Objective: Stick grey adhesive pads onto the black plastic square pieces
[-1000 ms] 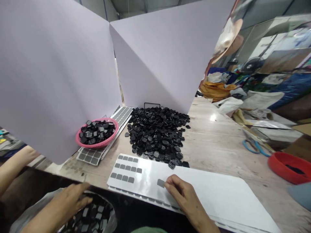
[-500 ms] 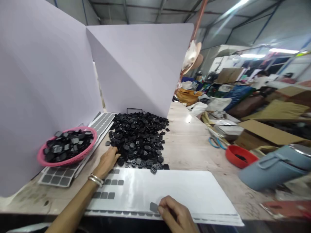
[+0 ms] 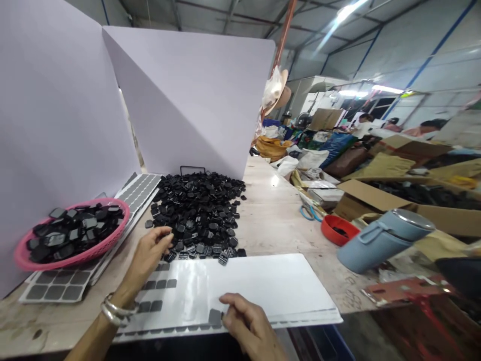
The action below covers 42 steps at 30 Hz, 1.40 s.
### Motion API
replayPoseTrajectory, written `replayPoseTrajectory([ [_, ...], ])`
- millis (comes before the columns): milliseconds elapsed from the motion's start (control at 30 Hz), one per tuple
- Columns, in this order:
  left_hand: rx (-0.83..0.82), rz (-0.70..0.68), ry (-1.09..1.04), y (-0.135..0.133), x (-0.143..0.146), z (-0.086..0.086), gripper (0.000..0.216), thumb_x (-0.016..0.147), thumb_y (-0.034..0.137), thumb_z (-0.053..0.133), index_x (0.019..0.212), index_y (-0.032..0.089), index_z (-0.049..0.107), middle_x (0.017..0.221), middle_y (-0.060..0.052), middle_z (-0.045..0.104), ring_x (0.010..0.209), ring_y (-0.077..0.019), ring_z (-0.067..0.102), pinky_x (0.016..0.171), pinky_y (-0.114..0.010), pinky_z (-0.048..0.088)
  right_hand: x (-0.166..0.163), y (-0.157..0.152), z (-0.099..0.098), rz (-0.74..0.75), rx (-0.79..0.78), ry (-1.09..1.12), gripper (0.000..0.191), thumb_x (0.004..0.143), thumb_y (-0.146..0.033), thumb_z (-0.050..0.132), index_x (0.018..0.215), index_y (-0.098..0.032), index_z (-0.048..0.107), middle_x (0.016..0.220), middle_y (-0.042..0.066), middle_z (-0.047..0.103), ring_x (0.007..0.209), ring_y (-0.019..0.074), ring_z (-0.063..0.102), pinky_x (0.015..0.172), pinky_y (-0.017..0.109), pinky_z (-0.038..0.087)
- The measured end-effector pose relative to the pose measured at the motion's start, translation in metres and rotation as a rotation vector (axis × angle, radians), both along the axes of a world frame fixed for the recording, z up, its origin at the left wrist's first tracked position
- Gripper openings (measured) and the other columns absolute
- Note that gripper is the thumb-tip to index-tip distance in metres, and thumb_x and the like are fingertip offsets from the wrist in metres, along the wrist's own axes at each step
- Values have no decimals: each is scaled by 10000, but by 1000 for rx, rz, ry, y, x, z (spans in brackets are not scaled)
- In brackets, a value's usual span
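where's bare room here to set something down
Bare wooden tabletop lies between the heap of black plastic pieces and the red round bowl. The white sheet is blank on its right half. Crowded: the left, with the pink plastic basket and grey sticker sheets; the right hand pinches a grey square pad at the near edge.

Left hand (image 3: pixel 148 252) pinches a piece at the near edge of the black plastic parts pile (image 3: pixel 197 210); right hand (image 3: pixel 246 323) holds a grey adhesive pad (image 3: pixel 215 317) on the white backing sheet (image 3: pixel 270 286)
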<state>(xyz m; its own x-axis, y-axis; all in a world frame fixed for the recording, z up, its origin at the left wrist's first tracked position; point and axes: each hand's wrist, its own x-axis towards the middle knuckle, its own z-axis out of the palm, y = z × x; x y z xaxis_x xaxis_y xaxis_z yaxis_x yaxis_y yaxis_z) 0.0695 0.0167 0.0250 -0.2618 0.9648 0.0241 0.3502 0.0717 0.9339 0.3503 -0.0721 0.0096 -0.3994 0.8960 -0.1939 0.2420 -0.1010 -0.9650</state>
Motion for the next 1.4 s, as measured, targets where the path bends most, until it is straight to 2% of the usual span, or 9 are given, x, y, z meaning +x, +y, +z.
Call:
replayPoseTrajectory([
  [133,-229,-244,-496,-36,62,-5,573,679,548,694,1061,135,583,773,-27,621,508,-87,482,482,-214,367,-8,-5,7,147,-130,200,559,805,-351,619,1337,-251,478,809,-9,559,606,103,458,522,211,361],
  [233,-366,-314,-597,-60,94,-19,570,658,586,702,1004,144,607,637,22,554,412,-47,357,398,-182,195,-9,-8,13,139,-127,220,578,780,-259,636,1337,-290,486,792,-33,558,565,76,431,513,192,342],
  [333,-429,-322,-680,-72,106,-26,526,686,576,692,977,147,606,487,82,400,392,-35,249,407,-172,140,-2,-12,9,96,-159,229,561,771,-244,647,1314,-295,516,789,-39,565,518,55,424,500,189,335],
  [500,-518,-344,-824,-80,110,-14,477,716,509,708,1038,174,599,686,36,543,486,-40,400,468,-161,323,12,-18,1,89,-200,322,621,737,-247,665,1335,-276,498,746,-39,564,476,47,419,440,163,328],
  [633,-540,-432,-942,-86,110,-4,543,669,444,752,1113,173,598,943,-56,638,769,-165,611,749,-299,488,14,-18,6,155,-202,317,630,724,-226,645,1336,-269,504,719,-45,520,479,46,401,411,144,320],
  [767,-579,-562,-919,-89,105,-6,622,657,322,764,1215,169,536,1021,-97,656,786,-182,636,806,-332,475,18,-18,4,131,-205,214,628,723,-181,610,1336,-263,502,729,-42,522,486,48,409,397,133,319],
  [1133,-412,-658,-679,-90,116,-6,461,701,286,740,1084,131,537,767,-30,644,614,-130,608,554,-234,465,28,-21,7,230,-169,168,591,822,-238,586,1391,-255,427,717,-42,496,500,53,383,435,155,303],
  [1267,-356,-610,-741,-90,114,-4,402,713,246,740,1044,142,537,837,-45,657,632,-123,616,552,-216,472,36,-15,3,72,-77,213,448,875,-328,559,1313,-252,506,744,-39,495,494,55,391,456,187,324],
  [1400,-365,-587,-773,-90,113,-4,394,725,226,733,1036,125,512,730,-43,653,626,-140,631,526,-197,460,36,-12,5,-124,160,-22,380,909,-353,521,1265,-220,538,806,-1,559,632,115,511,586,244,425],
])
